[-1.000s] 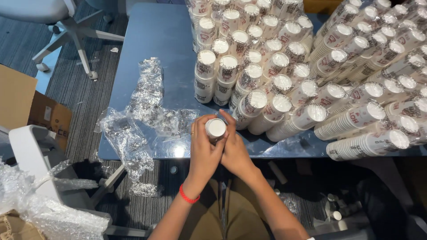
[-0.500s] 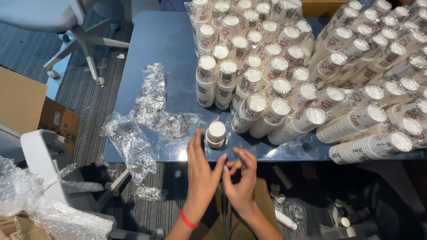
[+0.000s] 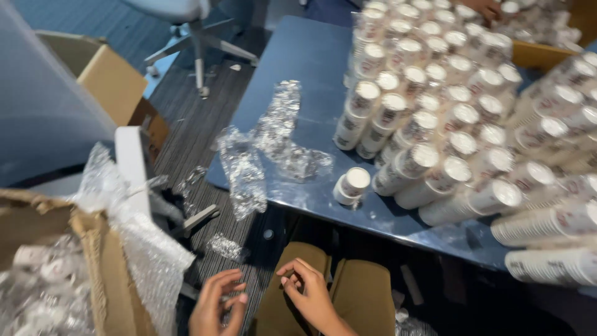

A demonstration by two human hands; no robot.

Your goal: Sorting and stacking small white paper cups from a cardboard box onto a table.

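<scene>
Both hands sit low in the frame over the person's lap, empty, fingers loosely curled and spread: the left hand (image 3: pixel 219 305) at about 7 o'clock, the right hand (image 3: pixel 309 292) just beside it at 6 o'clock. Nearest to them, up at 12 o'clock from the right hand, a short stack of white paper cups (image 3: pixel 351 186) stands alone near the edge of the blue tabletop (image 3: pixel 311 56). At 2 o'clock, many taller stacks of white printed cups (image 3: pixel 448 112) crowd together. Crumpled clear plastic wrap (image 3: pixel 267 149) lies at 11 o'clock. An open brown cardboard box (image 3: pixel 93 274) with plastic-wrapped cups fills 9 o'clock.
</scene>
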